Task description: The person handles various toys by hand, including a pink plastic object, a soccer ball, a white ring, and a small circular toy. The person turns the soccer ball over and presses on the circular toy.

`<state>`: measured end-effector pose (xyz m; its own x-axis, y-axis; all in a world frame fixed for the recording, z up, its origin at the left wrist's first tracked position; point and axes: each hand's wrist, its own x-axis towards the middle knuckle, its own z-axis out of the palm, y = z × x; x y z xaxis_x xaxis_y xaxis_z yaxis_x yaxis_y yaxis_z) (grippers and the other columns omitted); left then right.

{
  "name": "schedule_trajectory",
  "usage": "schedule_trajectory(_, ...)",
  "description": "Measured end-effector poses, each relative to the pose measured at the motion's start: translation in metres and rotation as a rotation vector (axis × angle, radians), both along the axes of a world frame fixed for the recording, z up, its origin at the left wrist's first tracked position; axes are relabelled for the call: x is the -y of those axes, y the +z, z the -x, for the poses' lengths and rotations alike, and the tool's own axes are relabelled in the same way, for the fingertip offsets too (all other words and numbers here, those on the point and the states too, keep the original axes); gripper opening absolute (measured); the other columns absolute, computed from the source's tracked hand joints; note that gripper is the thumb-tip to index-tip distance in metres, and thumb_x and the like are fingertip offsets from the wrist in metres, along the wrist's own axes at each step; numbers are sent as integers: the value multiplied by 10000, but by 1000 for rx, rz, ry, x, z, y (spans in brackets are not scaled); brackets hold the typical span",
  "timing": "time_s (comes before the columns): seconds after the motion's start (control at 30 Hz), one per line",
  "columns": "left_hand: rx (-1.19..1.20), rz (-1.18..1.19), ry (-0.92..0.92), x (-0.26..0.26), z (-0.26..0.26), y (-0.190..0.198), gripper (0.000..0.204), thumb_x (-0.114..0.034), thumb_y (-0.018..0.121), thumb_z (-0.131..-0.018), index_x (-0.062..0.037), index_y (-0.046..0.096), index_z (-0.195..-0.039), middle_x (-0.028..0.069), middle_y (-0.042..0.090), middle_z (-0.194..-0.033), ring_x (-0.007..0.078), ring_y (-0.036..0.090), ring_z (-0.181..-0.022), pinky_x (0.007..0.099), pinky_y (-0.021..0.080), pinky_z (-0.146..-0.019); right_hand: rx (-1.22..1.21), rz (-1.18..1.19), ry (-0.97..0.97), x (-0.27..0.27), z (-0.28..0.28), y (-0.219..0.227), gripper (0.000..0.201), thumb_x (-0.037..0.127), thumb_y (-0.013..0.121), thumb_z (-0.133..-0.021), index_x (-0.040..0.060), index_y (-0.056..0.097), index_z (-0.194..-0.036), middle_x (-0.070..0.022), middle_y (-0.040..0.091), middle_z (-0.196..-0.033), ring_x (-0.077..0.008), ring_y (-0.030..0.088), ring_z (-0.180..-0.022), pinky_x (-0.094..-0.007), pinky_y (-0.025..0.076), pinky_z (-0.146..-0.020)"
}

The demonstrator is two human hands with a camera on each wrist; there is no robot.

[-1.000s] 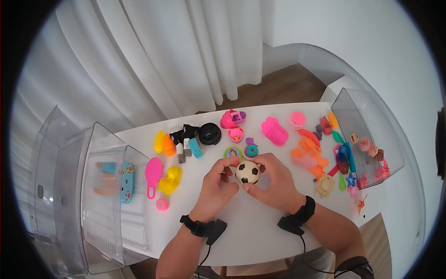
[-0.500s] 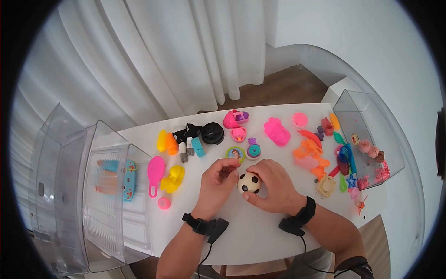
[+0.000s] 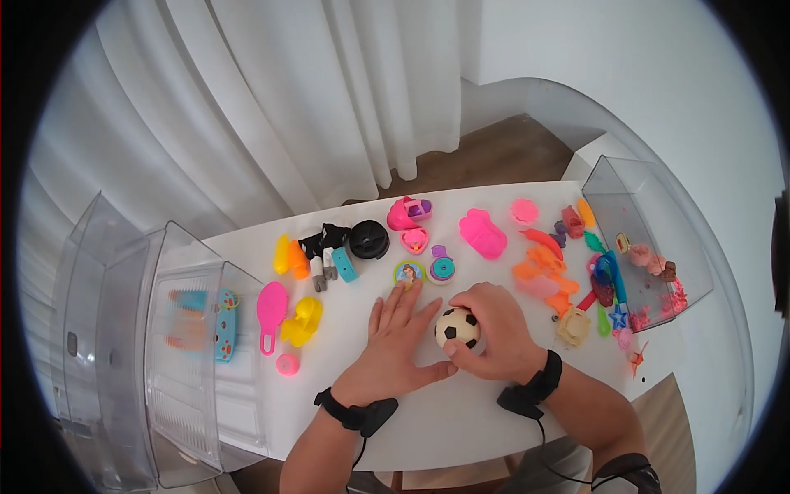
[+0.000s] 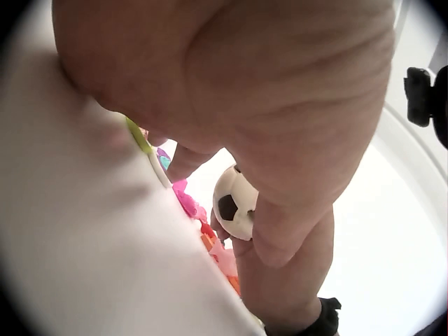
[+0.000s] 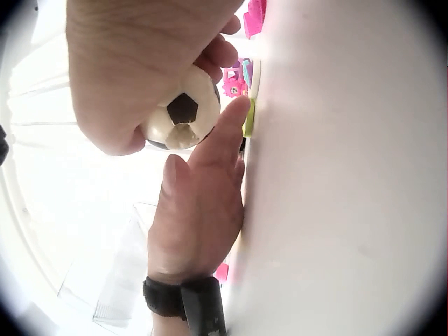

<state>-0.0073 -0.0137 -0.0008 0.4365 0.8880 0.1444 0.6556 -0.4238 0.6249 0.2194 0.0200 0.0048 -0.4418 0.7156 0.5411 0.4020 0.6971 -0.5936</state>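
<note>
My right hand (image 3: pixel 496 336) grips a small black-and-white toy soccer ball (image 3: pixel 457 328) near the middle of the table, thumb on the near side and fingers over the far side. In the right wrist view the ball (image 5: pixel 183 112) sits in the curl of that hand. To its left, my left hand (image 3: pixel 393 347) lies palm down with spread fingers and holds nothing. Its fingertips reach the round green-rimmed picture disc (image 3: pixel 409 273). Beside that disc is a round teal-and-white toy (image 3: pixel 442 268) with a purple top.
On the left lie a pink hairbrush (image 3: pixel 272 311), a yellow duck (image 3: pixel 303 321) and a black round piece (image 3: pixel 369 240). A pink toy car shape (image 3: pixel 483 234) and orange pieces (image 3: pixel 546 272) lie to the right. Clear bins stand at the left (image 3: pixel 183 329) and right (image 3: pixel 629 198).
Both hands were at the ball; the left hand has let go, opened out flat and moved onto the table. The right hand has shifted the ball slightly rightward and nearer.
</note>
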Motion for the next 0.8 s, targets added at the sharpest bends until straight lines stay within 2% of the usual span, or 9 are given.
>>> schedule_trajectory(0.03,-107,10,30,1,-2,2,928,-524,832,-861,-98,472,-1602,246,252,-1731,435,177,-1628,592,136,-1296,20,1,6,0,1,1,435,294,806,-811,57,606,-1116,-124,607,-951,-326,570,-827,-433,446,-760)
schedule_trajectory(0.13,-53,90,-26,-2,1,1,947,-558,807,-879,-87,449,-1619,267,195,-1750,423,111,-1650,612,92,-1295,58,-15,9,-1,3,0,438,292,816,-800,65,611,-1113,-123,606,-949,-328,565,-820,-431,440,-758)
schedule_trajectory(0.27,-90,71,-40,-1,1,-4,960,-531,818,-874,-92,427,-1633,278,140,-1762,452,60,-1651,633,63,-1288,52,-4,7,0,4,1,444,304,825,-798,67,610,-1106,-119,606,-945,-332,567,-835,-435,439,-759)
schedule_trajectory(0.33,-115,52,-17,-1,1,-5,978,-509,826,-868,-95,405,-1647,290,79,-1769,499,3,-1641,661,30,-1278,72,0,4,0,3,0,461,307,833,-794,66,602,-1112,-121,606,-961,-332,571,-852,-435,440,-765)
schedule_trajectory(0.43,-115,46,-21,-1,1,-5,995,-492,836,-860,-98,388,-1657,301,55,-1768,538,-19,-1628,685,20,-1267,60,2,3,-1,5,0,492,316,843,-794,62,594,-1133,-129,607,-987,-334,582,-873,-431,448,-779)
schedule_trajectory(0.57,-125,44,-25,-1,0,-6,1014,-490,847,-846,-100,385,-1660,300,40,-1770,545,-28,-1625,691,18,-1264,61,13,8,1,7,-4,516,328,850,-800,56,591,-1154,-136,613,-1013,-344,595,-897,-441,459,-800)
schedule_trajectory(0.63,-119,41,-2,-1,0,-6,1030,-488,858,-832,-104,383,-1661,298,24,-1771,553,-35,-1622,694,17,-1263,155,-22,19,1,5,-6,537,341,852,-806,53,588,-1175,-138,624,-1035,-355,604,-918,-457,467,-823)
schedule_trajectory(0.8,-97,42,6,0,-1,-4,1045,-478,869,-817,-99,382,-1660,301,14,-1770,556,-39,-1620,695,20,-1263,137,5,0,3,6,-3,536,346,836,-817,45,596,-1190,-148,635,-1043,-363,611,-928,-466,477,-828)
